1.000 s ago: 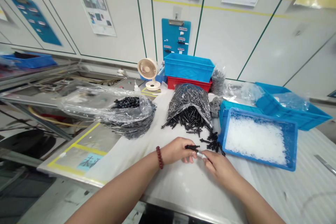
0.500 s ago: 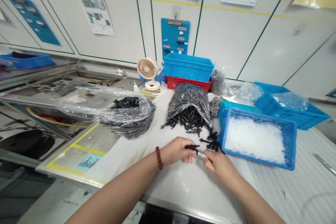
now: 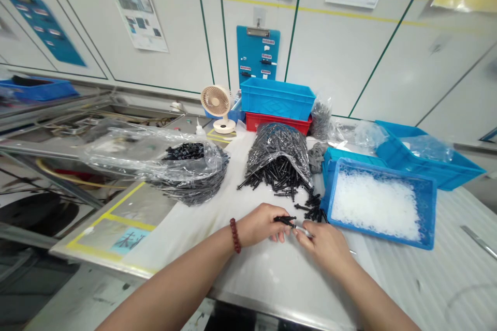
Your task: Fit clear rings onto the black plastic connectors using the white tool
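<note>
My left hand (image 3: 266,223), with a red bead bracelet at the wrist, is closed round a few slim black plastic parts (image 3: 285,220). Their ends stick out past the thumb. My right hand (image 3: 324,243) pinches a thin pale stick-like tool (image 3: 300,228), its front end meeting the black parts. A thin metallic end shows behind the right hand; the palm hides the middle. Just beyond both hands lies a loose pile of black parts (image 3: 313,209). It trails from an open clear bag (image 3: 277,139) full of the same parts.
Right of the hands, a blue bin (image 3: 434,217) holds many small translucent white pieces, some ring-like. Another clear bag (image 3: 190,186) of black parts stands left. Behind are a small fan (image 3: 216,102), a blue crate (image 3: 277,101) on a red one (image 3: 256,123), and more blue bins (image 3: 462,168).
My right hand has turned a little and shifted slightly left with the tool, and a metallic end now shows behind it. My left hand keeps its hold on the black parts.
</note>
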Demonstrator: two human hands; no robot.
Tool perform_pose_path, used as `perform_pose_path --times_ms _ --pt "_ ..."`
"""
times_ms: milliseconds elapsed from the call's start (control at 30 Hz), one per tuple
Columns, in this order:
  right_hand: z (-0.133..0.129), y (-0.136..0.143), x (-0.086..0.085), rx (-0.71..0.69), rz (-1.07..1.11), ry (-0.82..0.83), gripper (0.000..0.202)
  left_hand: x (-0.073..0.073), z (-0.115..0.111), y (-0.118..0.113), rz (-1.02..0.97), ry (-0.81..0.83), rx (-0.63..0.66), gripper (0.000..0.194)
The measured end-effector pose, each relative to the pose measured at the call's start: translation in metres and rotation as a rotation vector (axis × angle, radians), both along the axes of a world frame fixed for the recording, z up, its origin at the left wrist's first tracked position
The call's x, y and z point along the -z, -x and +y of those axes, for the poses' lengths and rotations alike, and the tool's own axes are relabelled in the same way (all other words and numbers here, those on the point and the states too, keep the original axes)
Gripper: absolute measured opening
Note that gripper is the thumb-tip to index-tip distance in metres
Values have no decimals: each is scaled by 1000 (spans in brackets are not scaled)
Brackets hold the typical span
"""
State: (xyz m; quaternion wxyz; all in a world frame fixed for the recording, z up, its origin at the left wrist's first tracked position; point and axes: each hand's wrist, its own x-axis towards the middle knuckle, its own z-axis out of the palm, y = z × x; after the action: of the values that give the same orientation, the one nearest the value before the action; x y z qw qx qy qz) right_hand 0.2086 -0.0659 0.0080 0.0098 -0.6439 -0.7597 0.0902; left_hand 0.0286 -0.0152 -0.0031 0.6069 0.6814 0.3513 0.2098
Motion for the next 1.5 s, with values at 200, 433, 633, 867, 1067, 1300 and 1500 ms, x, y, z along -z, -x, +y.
perform_pose_path --times_ms 200,433,633,867,1067,1300,1500 --pt "0 0 -5 45 24 23 30 0 4 6 84 -80 1 17" --pt "1 -7 -4 31 192 -6 24 -9 9 14 196 -658 47 24" --pt "3 -9 2 -136 468 -46 28 -13 9 14 81 -376 8 32" --pt "4 -11 4 -134 485 -47 29 -14 4 11 77 -317 27 23" --pt "2 -11 1 -161 415 -31 26 -15 3 9 115 -338 -71 13" --pt "1 -5 0 -212 383 10 28 -5 0 5 126 -340 44 15" --pt "0 -2 -2 -236 428 49 29 -6 -2 0 150 -390 115 18"
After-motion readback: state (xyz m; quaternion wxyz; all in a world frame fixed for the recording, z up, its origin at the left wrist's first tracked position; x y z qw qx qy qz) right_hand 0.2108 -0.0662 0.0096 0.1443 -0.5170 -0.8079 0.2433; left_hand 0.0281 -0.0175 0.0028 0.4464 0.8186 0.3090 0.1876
